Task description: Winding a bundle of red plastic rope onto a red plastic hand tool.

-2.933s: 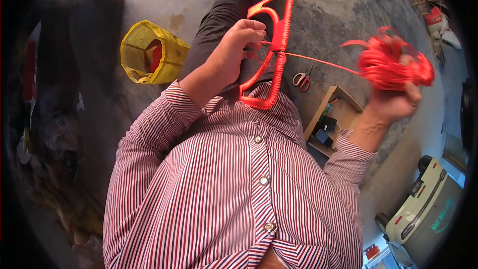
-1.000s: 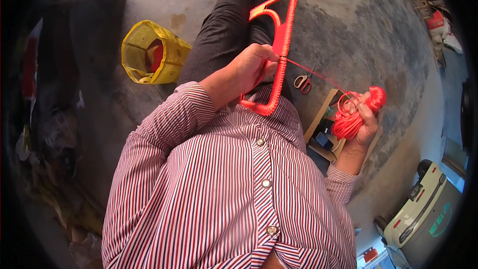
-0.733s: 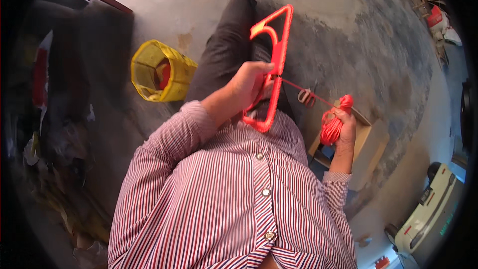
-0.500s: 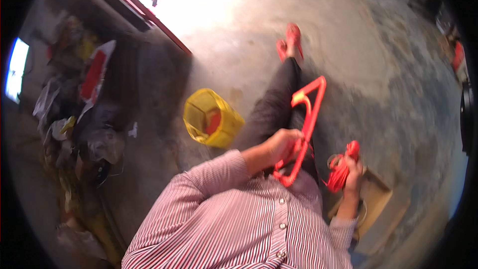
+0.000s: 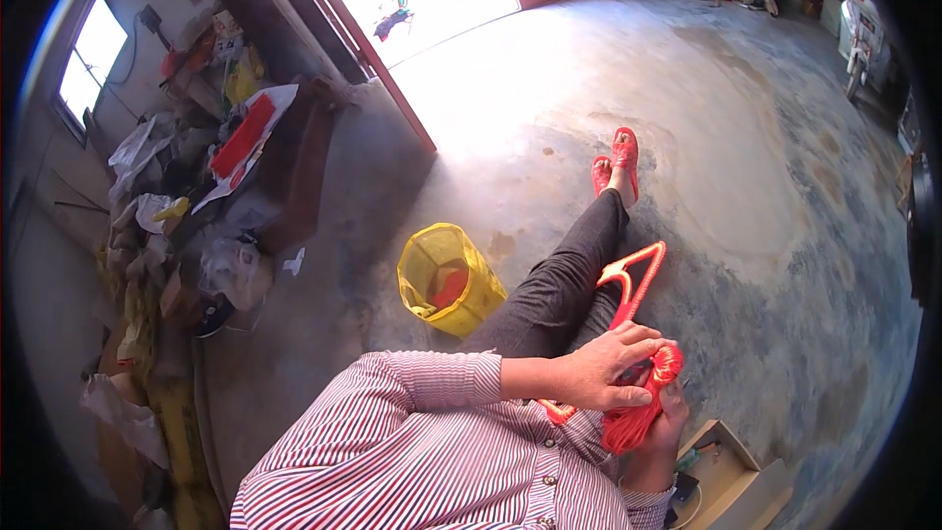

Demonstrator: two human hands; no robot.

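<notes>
A bundle of red cord like a tassel (image 5: 630, 429), topped by a wrapped red-and-orange knob (image 5: 667, 363), is between my hands above my lap. My right hand (image 5: 673, 414) is closed round its far side, the fingers partly hidden. My left hand (image 5: 610, 370) reaches across from the left, fingers on the knob and thumb against the strands, gripping it. A red angular frame with a pale orange edge (image 5: 643, 285) lies over my legs, its middle hidden behind my left hand. Its lower end shows beside my shirt.
A yellow bin (image 5: 469, 299) with something red inside stands left of my legs. An open cardboard box (image 5: 736, 481) sits at lower right. Bags and clutter (image 5: 231, 270) are piled at left, near a red-edged doorway (image 5: 402, 113). A motorbike (image 5: 860, 34) stands far right.
My left hand has let go of the red frame, now on my legs, and moved right onto the tassel. My right hand has brought the tassel in closer. The view has tilted up.
</notes>
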